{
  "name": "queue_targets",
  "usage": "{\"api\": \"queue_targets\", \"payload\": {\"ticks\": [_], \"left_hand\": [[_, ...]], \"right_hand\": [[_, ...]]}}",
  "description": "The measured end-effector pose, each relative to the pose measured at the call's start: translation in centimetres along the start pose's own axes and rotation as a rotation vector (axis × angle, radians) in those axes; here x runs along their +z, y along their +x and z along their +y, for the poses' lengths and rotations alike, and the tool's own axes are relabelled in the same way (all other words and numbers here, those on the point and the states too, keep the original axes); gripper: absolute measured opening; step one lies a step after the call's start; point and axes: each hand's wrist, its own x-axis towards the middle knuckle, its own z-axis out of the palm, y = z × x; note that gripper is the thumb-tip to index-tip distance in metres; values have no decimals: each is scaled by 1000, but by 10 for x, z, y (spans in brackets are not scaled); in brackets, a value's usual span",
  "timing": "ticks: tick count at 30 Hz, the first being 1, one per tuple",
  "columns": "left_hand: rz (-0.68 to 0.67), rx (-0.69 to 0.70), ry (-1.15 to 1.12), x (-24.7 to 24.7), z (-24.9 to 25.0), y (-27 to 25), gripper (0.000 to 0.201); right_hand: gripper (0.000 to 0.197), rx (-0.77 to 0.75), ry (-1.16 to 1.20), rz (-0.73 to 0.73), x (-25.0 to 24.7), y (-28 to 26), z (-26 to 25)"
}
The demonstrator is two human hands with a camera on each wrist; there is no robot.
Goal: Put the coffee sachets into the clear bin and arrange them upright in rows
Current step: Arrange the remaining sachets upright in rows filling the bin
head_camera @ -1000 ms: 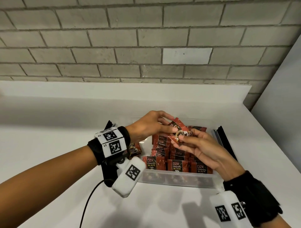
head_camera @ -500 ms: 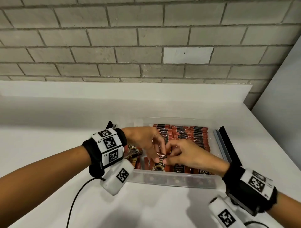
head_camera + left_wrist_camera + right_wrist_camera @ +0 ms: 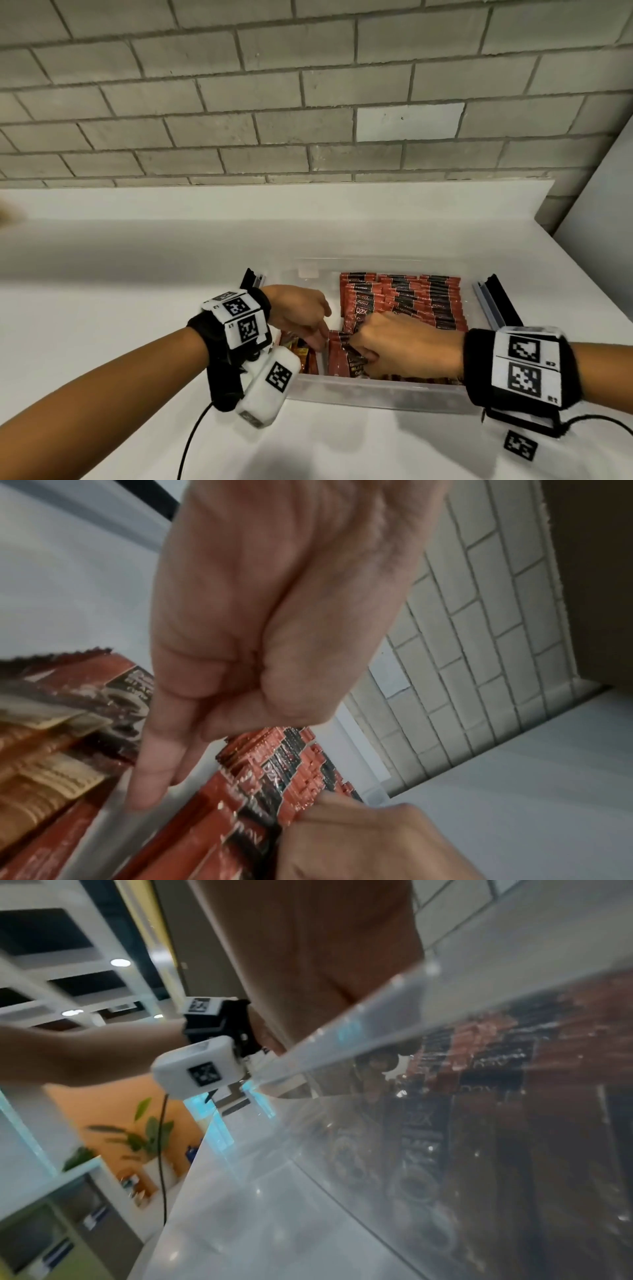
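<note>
**Two hands lowered into the bin: one sachet seated in the near row**

Two hands now work inside the clear rectangular plastic bin (image 3: 376,394), lower centre of the head view, on the white countertop (image 3: 137,274). One second earlier both hands were raised above the bin, passing a single sachet between them. Both have since descended to the near left part of the bin.

Rows of red-and-black foil coffee sachets (image 3: 411,298) stand upright and fill the right and far portions of the bin. These rows appear unchanged.

The right hand (image 3: 404,342), lower centre-right of the head view, is curled, with fingertips pinching the top edge of the near-row red sachets (image 3: 339,356). The sachet carried earlier is judged to be among these; which one cannot be told.

The left hand (image 3: 301,315), left of the right hand, has its fingers extended downward and relaxed. In the left wrist view the fingers (image 3: 154,764) reach into the gap beside the near row and grip nothing.

A small group of loose brown-and-gold sachets (image 3: 301,353) lies at the left end of the bin, tilted and not in a row.

Meaning for the task: one more sachet has reached its row. The left-end group probably requires straightening next.
</note>
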Motion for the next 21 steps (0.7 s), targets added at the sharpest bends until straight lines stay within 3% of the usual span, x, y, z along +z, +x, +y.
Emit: {"api": "queue_targets", "payload": {"ticks": [4,12,21], "left_hand": [[-25,-38,-192,0,-2,6,43],[-21,15,-269,7,0,6,34],[22,3,-281,15,0,8,20]], "right_hand": [[22,42,-33,60,-2,3,4],[11,62,-174,161,-3,6,7],[48,131,-102,102,1,6,22]]}}
